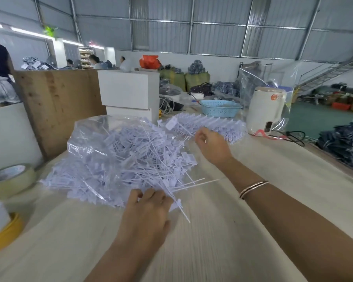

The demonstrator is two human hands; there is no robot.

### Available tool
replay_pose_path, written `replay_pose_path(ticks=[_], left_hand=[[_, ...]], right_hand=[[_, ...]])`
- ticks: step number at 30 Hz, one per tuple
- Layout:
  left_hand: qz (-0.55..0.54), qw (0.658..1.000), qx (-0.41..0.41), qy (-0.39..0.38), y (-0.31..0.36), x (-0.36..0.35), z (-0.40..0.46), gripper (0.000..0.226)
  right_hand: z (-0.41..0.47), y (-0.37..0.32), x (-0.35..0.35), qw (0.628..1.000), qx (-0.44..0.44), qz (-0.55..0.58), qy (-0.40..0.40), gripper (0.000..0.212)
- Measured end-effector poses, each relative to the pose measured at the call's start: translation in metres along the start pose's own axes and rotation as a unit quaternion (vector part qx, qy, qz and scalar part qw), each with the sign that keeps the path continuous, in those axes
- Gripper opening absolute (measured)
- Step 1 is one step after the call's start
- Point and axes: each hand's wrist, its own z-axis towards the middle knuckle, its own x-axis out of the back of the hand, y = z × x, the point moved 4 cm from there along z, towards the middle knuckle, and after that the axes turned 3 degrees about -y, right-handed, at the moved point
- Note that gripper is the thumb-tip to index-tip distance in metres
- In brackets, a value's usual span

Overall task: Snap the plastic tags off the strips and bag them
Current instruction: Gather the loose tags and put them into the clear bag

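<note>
A clear plastic bag (94, 137) lies on the table, heaped with loose white plastic tags (130, 159) that spill toward me. My left hand (147, 212) sits at the near edge of the heap, fingers curled into a bunch of tags. My right hand (210, 143) is farther back at the bag's right edge, fingers curled; what it pinches is too blurred to tell. Just beyond it lies a stack of white tag strips (212, 124), their tags still attached in rows.
A roll of tape (10, 180) and a yellow-based object (2, 231) sit at the left. Behind stand white boxes (128, 90), a wooden board (57, 106), a blue basket (220, 107) and a white appliance (267, 110). Dark bundles (346, 143) lie far right.
</note>
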Motion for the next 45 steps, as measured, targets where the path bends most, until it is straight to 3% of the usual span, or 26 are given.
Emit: replay_pose_path(ticks=[1,3,6,8,10,12,14,15,17,20,22,25,28,31,32,35,37,39,42,45], left_hand=[[0.002,1.000,0.010,0.002,0.002,-0.001,0.001,0.031],[0.012,1.000,0.020,0.009,0.003,-0.003,0.001,0.029],[0.035,0.999,0.033,0.022,0.002,-0.006,0.000,0.024],[0.048,0.998,0.040,0.023,0.002,-0.010,0.001,0.025],[0.050,0.998,0.044,0.022,0.003,-0.012,0.005,0.027],[0.050,0.998,0.037,0.025,0.004,-0.015,0.008,0.030],[0.051,0.998,0.027,0.022,0.005,-0.014,0.010,0.032],[0.054,0.998,0.020,0.016,0.006,-0.013,0.011,0.031],[0.057,0.998,0.012,0.003,0.006,-0.012,0.012,0.025],[0.075,0.997,0.007,0.008,0.004,-0.008,0.011,0.024],[0.072,0.997,-0.001,0.025,0.003,-0.002,0.011,0.027],[0.049,0.997,-0.045,0.034,0.014,0.008,0.014,0.028],[0.022,0.988,-0.150,0.041,0.044,0.019,0.016,0.027],[-0.025,0.980,-0.189,0.056,0.056,0.038,0.027,0.019],[-0.041,0.983,-0.172,0.055,0.051,0.040,0.029,0.010],[-0.154,0.982,-0.095,0.053,0.025,0.041,0.030,0.043],[-0.191,0.973,-0.084,0.097,0.017,0.052,0.030,0.042],[-0.163,0.974,-0.088,0.129,0.015,0.058,0.035,0.032],[-0.122,0.982,-0.054,0.132,0.010,0.058,0.041,0.031],[-0.127,0.981,-0.030,0.145,0.000,0.056,0.039,0.040]], right_hand=[[-0.008,-0.026,-0.005,0.996,0.082,0.025,-0.037,0.011],[-0.029,-0.064,-0.030,0.968,0.196,-0.043,-0.148,0.011],[-0.042,-0.081,-0.051,0.920,0.255,-0.231,-0.190,0.018],[-0.041,-0.079,-0.036,0.934,0.240,-0.210,-0.161,0.022],[-0.044,-0.065,-0.011,0.967,0.181,-0.084,-0.159,0.029],[-0.060,-0.039,0.006,0.968,0.100,-0.020,-0.229,0.064],[-0.091,-0.018,0.000,0.939,0.056,-0.100,-0.323,0.104],[-0.108,-0.012,-0.010,0.922,0.053,-0.137,-0.358,0.111],[-0.131,-0.012,-0.035,0.906,0.073,-0.190,-0.370,0.107],[-0.127,-0.025,-0.053,0.900,0.155,-0.331,-0.238,0.066],[-0.109,-0.038,-0.044,0.900,0.202,-0.339,-0.188,0.049],[-0.080,-0.062,-0.028,0.900,0.231,-0.296,-0.223,0.040],[-0.067,-0.095,-0.034,0.886,0.268,-0.267,-0.270,0.032],[-0.067,-0.111,-0.045,0.888,0.251,-0.196,-0.331,0.014],[-0.067,-0.111,-0.042,0.886,0.237,-0.183,-0.353,0.016],[-0.067,-0.099,-0.024,0.859,0.182,-0.123,-0.463,0.038],[-0.066,-0.091,-0.009,0.841,0.158,-0.085,-0.511,0.038],[-0.057,-0.090,0.010,0.867,0.115,-0.028,-0.484,0.034],[-0.042,-0.078,0.042,0.902,0.065,0.035,-0.425,0.048],[-0.047,-0.054,0.061,0.884,0.089,-0.088,-0.451,0.047]])
